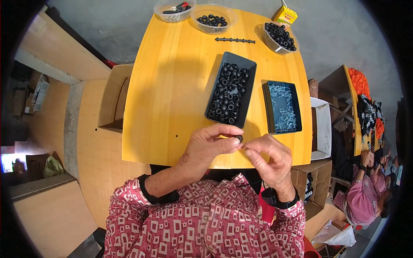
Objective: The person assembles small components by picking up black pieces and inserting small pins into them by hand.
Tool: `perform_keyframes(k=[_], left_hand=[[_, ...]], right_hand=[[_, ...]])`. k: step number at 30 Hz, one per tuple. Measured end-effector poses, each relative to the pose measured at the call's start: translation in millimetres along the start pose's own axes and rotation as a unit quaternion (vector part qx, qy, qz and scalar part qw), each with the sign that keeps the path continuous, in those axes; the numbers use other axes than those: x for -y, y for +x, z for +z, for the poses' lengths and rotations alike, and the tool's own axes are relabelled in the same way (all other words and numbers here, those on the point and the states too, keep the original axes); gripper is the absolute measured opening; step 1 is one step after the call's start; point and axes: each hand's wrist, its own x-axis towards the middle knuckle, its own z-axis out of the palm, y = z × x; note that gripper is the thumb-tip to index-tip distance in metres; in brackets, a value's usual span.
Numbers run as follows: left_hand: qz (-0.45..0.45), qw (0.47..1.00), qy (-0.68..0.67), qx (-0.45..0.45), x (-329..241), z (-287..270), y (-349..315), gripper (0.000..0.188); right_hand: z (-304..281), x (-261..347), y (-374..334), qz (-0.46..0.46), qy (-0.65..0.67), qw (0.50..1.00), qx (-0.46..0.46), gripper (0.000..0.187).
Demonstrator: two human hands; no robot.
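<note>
A small black ring (238, 138) is being pinched between the thumb and forefinger of the left hand (211, 146), just above the near edge of the yellow table (172, 94). The fingers of the right hand (269, 157) are being closed together at the ring; whether a small part is being gripped there cannot be told.

Possible faults:
- The ring is being held past the table edge; if the pinch is being loosened, it is likely being dropped onto the lap or floor.
- The black tray of rings (231, 89) and the tray of small metal parts (282, 107) are lying just beyond the hands; a forward knuckle movement risks nudging them and spilling the contents.
</note>
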Motion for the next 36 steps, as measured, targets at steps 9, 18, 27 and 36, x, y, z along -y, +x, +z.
perform_keyframes(k=[9, 18, 27, 36], left_hand=[[-0.041, 0.998, -0.042, -0.015, -0.3, 5.8, 1.7, 0.011], [-0.033, 0.999, 0.006, -0.029, -1.0, 4.9, 3.0, 0.014], [0.01, 1.0, -0.002, 0.002, 3.1, 4.8, 0.8, 0.02], [0.0, 1.0, 0.004, -0.002, 1.5, 1.2, -1.6, 0.022]], right_hand=[[2.9, -3.9, 1.9, -0.058, -0.094, 0.993, -0.031, 0.017], [9.0, 1.7, 2.5, -0.011, -0.067, 0.996, -0.056, 0.017], [6.6, -9.7, 0.8, 0.031, 0.03, 0.997, -0.057, 0.016], [11.0, -1.5, -0.3, -0.017, -0.091, 0.993, -0.069, 0.02]])
